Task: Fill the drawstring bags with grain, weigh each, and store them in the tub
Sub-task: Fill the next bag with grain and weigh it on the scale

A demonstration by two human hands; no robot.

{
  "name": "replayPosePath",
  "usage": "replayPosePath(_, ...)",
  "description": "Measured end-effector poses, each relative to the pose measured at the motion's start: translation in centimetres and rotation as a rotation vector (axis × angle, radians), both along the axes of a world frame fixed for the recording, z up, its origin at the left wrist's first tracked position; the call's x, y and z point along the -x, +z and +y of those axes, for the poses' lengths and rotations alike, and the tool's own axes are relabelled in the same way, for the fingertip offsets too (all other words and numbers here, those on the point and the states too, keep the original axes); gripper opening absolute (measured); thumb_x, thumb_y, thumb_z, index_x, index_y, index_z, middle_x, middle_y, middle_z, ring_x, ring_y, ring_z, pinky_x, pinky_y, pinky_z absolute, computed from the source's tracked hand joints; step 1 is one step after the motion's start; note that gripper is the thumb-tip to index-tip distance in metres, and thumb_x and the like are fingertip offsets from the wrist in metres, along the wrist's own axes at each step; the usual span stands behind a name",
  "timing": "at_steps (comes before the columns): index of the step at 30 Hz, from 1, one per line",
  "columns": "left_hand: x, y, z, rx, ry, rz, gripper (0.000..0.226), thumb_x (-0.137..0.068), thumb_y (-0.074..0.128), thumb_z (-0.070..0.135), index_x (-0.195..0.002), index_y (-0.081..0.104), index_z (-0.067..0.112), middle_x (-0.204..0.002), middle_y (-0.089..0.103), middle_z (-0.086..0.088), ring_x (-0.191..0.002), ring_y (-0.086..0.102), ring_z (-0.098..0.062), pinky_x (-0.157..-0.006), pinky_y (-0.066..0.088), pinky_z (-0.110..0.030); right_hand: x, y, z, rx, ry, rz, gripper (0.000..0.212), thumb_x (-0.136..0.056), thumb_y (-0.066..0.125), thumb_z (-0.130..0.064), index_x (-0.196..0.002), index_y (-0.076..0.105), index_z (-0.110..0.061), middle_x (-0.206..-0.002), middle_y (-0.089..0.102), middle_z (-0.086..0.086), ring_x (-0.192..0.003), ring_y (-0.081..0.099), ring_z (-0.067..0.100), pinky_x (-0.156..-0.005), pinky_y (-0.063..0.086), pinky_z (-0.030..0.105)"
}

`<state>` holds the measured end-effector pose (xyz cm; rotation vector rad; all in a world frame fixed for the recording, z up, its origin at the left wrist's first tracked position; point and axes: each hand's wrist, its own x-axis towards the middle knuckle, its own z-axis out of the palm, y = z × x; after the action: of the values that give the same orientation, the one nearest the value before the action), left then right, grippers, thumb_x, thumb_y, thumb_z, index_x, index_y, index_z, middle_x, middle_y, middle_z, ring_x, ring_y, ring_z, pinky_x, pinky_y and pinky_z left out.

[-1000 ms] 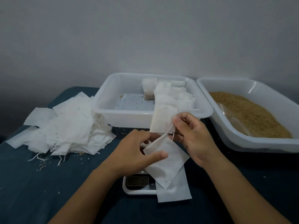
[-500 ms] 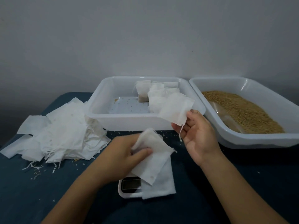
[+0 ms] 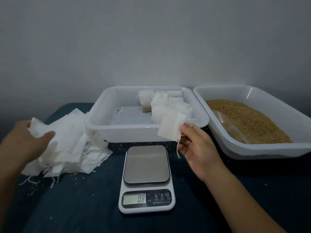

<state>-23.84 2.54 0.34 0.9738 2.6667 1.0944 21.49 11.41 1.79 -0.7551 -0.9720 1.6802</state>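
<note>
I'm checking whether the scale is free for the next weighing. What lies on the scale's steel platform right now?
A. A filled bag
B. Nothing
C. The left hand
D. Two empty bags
B: the scale shows a bare steel platform, while the right hand holds an empty bag above it and the left hand holds bags over the pile of empty bags.

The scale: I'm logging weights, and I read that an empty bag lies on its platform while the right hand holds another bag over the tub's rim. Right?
Not quite. In the head view the scale's platform is bare. The right hand does hold a bag over the tub's rim.
</note>
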Motion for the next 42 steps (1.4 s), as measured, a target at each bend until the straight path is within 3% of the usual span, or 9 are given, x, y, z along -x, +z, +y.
replayPosePath(8, -1.7, 0.1, 0.3, 0.166, -0.025, 0.089, 0.09, -0.067, 0.058, 0.062, -0.139, 0.054, 0.007, -0.124, 0.064, -0.027, -0.108, 0.062, -0.05, -0.095, 0.052, -0.06, 0.1, -0.1, -0.4, 0.052, 0.047, -0.036, 0.019, -0.096, 0.071, -0.014, -0.082, 0.079, -0.022, -0.078, 0.062, 0.003, -0.061, 0.055, 0.007, -0.053, 0.05, 0.02)
replayPosePath(11, -5.7, 1.0, -0.5, -0.18, 0.106, 0.168, 0.083, -0.079, 0.057, 0.053, -0.149, 0.035, 0.015, -0.144, 0.053, -0.016, -0.131, 0.048, -0.051, -0.106, 0.042, -0.064, 0.1, -0.1, -0.5, 0.038, 0.056, -0.053, 0.015, -0.092, 0.074, -0.015, -0.08, 0.079, -0.023, -0.079, 0.064, 0.003, -0.061, 0.056, 0.007, -0.054, 0.05, 0.02)
replayPosePath(14, -13.0, 2.9, -0.4, -0.57, -0.083, 0.371, 0.049, -0.093, 0.058, 0.042, -0.137, 0.047, 0.024, -0.116, 0.051, 0.022, -0.113, 0.058, -0.032, -0.099, 0.048, -0.05, 0.2, 0.1, -0.7, -0.004, 0.074, -0.097, 0.001, -0.078, 0.08, -0.025, -0.078, 0.079, -0.025, -0.077, 0.066, 0.001, -0.064, 0.058, 0.007, -0.058, 0.052, 0.021)
replayPosePath(16, -19.3, 4.2, 0.2, -0.657, -0.387, 0.207, 0.026, -0.092, 0.063, 0.042, -0.116, 0.059, 0.031, -0.098, 0.063, 0.018, -0.087, 0.065, -0.009, -0.083, 0.053, -0.027, 0.3, 0.0, -0.9, -0.028, 0.081, -0.122, 0.003, -0.076, 0.08, -0.027, -0.077, 0.079, -0.026, -0.075, 0.066, -0.001, -0.064, 0.058, 0.007, -0.06, 0.053, 0.02)
replayPosePath(18, -24.9, 4.4, 1.1, -0.57, -0.695, -0.021, 0.015, -0.092, 0.064, 0.045, -0.104, 0.063, 0.036, -0.097, 0.069, 0.019, -0.086, 0.068, -0.003, -0.073, 0.051, -0.011, 0.3, -0.1, -1.0, -0.054, 0.087, -0.137, 0.005, -0.076, 0.081, -0.028, -0.079, 0.079, -0.025, -0.076, 0.066, 0.0, -0.065, 0.058, 0.008, -0.063, 0.054, 0.021)
replayPosePath(21, -29.8, 2.9, 2.4, -0.426, -0.921, -0.169, 0.01, -0.098, 0.067, 0.044, -0.103, 0.067, 0.036, -0.097, 0.072, 0.017, -0.091, 0.072, -0.006, -0.077, 0.06, -0.028, -0.1, -0.2, -1.1, -0.133, 0.096, -0.205, 0.016, -0.079, 0.081, -0.033, -0.087, 0.078, -0.02, -0.089, 0.07, 0.014, -0.079, 0.063, 0.019, -0.076, 0.058, 0.035)
replayPosePath(30, -30.1, -1.0, 3.1, -0.541, -0.771, -0.582, 0.008, -0.095, 0.076, 0.024, -0.092, 0.074, 0.031, -0.087, 0.078, -0.002, -0.082, 0.076, -0.018, -0.078, 0.064, -0.035, 0.2, -0.4, -1.2, -0.227, 0.098, -0.421, 0.023, -0.08, 0.081, -0.035, -0.087, 0.08, -0.014, -0.083, 0.076, 0.012, -0.074, 0.07, 0.018, -0.07, 0.058, 0.026)
replayPosePath(35, -29.3, -1.2, 3.2, -0.542, -0.773, -0.539, 0.015, -0.095, 0.075, 0.019, -0.084, 0.077, 0.029, -0.075, 0.075, -0.002, -0.069, 0.072, -0.013, -0.069, 0.057, -0.024, 0.1, -0.1, -1.1, -0.204, 0.132, -0.467, 0.009, -0.093, 0.077, -0.012, -0.087, 0.08, -0.007, -0.078, 0.075, 0.016, -0.066, 0.067, 0.015, -0.066, 0.057, 0.023)
replayPosePath(42, -28.7, -1.0, 3.3, -0.495, -0.788, -0.454, 0.019, -0.095, 0.074, 0.02, -0.085, 0.078, 0.036, -0.075, 0.076, 0.001, -0.068, 0.072, -0.012, -0.067, 0.056, -0.019, 0.3, -0.6, -1.0, -0.16, 0.146, -0.482, 0.013, -0.097, 0.073, -0.009, -0.086, 0.08, -0.011, -0.076, 0.074, 0.015, -0.067, 0.069, 0.018, -0.069, 0.06, 0.028)
